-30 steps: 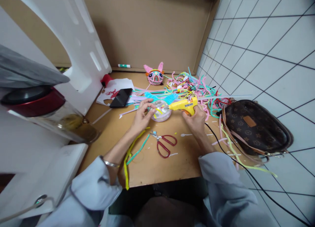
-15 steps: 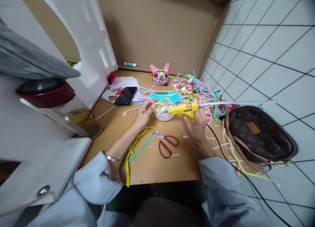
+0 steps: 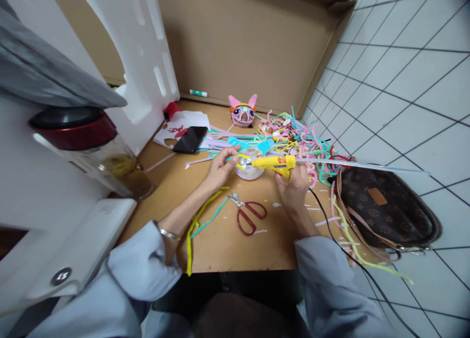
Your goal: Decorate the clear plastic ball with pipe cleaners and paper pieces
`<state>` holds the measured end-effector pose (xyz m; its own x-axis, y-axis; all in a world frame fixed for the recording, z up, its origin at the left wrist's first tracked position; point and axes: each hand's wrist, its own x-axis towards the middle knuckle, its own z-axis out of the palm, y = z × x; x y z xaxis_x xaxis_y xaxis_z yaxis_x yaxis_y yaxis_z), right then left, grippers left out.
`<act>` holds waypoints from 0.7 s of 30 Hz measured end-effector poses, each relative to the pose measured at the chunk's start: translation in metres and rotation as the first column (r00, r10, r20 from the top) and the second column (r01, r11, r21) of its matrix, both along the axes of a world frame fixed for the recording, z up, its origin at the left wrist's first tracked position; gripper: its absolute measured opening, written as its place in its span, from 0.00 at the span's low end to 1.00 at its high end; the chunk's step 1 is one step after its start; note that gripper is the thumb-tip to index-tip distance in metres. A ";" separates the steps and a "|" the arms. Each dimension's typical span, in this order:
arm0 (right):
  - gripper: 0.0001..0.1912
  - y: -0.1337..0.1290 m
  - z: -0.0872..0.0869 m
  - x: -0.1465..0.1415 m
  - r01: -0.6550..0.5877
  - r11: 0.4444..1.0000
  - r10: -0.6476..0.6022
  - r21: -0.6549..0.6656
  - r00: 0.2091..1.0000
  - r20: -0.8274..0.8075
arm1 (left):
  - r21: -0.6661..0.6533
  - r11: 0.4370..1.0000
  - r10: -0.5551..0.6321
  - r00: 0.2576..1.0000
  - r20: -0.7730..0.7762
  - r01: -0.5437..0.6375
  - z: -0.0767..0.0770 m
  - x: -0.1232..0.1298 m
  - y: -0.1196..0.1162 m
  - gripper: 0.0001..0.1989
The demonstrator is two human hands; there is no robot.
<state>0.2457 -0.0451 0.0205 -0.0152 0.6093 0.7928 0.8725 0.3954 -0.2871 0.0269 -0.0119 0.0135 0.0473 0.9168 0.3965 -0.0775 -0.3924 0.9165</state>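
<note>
My right hand (image 3: pixel 293 184) grips a yellow glue gun (image 3: pixel 273 164), its nozzle pointing left onto a clear plastic ball (image 3: pixel 248 163) with pink and yellow bits on it. My left hand (image 3: pixel 220 167) holds the ball's left side, fingertips pinching a small piece on its top. Blue fuzzy pipe-cleaner ears (image 3: pixel 249 144) stick up from the ball. A glue stick juts out of the gun's back to the right.
Red scissors (image 3: pixel 249 215) lie just in front of the hands on the brown table (image 3: pixel 227 245). A pile of coloured pipe cleaners (image 3: pixel 293 132), a finished pink animal head (image 3: pixel 242 112), a black phone (image 3: pixel 190 139), a brown handbag (image 3: pixel 385 206) and a jar (image 3: pixel 99 157) surround them.
The view has shifted slightly. Both hands stay on the ball and glue gun; the left fingers have moved up onto the ball's top.
</note>
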 end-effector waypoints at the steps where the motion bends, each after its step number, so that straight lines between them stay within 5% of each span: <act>1: 0.13 0.000 0.000 0.001 0.008 1.000 -0.008 0.001 1.000 0.008 | 0.001 1.000 -0.003 1.000 -0.002 0.003 0.000 0.000 0.000 0.16; 9: 0.11 0.001 0.000 0.004 0.042 0.997 -0.047 0.060 0.995 0.091 | 0.005 1.000 0.003 1.000 -0.012 -0.003 -0.002 -0.001 0.001 0.15; 21: 0.06 0.003 0.005 0.003 0.065 0.997 -0.064 0.046 0.997 -0.032 | 0.011 1.000 0.008 1.000 -0.030 -0.008 -0.004 -0.002 0.005 0.16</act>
